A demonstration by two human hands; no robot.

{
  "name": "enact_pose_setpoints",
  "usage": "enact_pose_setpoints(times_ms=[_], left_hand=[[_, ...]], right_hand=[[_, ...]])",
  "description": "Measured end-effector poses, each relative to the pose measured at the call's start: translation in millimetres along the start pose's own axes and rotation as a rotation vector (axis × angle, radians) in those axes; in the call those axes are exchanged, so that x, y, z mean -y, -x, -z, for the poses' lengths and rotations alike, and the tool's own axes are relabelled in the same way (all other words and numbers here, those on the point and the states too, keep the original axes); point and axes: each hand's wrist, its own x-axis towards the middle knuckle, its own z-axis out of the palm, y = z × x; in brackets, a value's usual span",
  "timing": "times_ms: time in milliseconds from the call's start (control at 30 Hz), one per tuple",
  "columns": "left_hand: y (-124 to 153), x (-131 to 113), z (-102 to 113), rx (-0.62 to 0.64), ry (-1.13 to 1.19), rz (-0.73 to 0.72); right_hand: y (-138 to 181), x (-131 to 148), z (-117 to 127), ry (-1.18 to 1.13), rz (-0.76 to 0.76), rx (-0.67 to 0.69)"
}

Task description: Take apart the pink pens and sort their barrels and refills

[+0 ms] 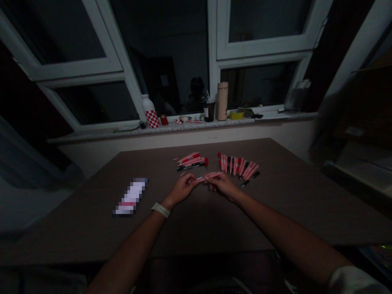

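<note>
Between my two hands is a pink pen (218,174), roughly level above the middle of the table, with a pale section showing near its left end. My left hand (184,187), with a pale watch band at the wrist, is closed in a pinch on the pen's left end. My right hand (223,186) grips the pink barrel; some of its fingers are hidden beneath. Just beyond my left hand lies a pile of pink, red and black pens (192,160). A fanned row of mostly pink pens (235,165) lies past my right hand.
A phone (131,197) with a blurred screen lies on the dark table (196,228) at left. On the windowsill stand a checkered bottle (151,114), a small red jar (164,120), a dark cup (209,112), a beige flask (222,101) and a yellow tape roll (236,114).
</note>
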Motion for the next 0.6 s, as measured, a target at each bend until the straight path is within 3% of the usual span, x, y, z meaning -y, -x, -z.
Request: enact_pose_setpoints(times_ms=[200,433,600], left_hand=[[-0.8,3.5,0.5,0.051,-0.081,-0.03],[0.3,8.9,0.5,0.068,-0.043,0.047],[0.2,3.9,-0.5,0.021,0.0,-0.045]], right_hand=[[-0.7,-2.0,1.6,0.004,-0.008,0.041],[2.0,-0.9,0.3,0.039,0.012,0.086],[-0.4,-3.7,3.1,0.013,0.002,0.052]])
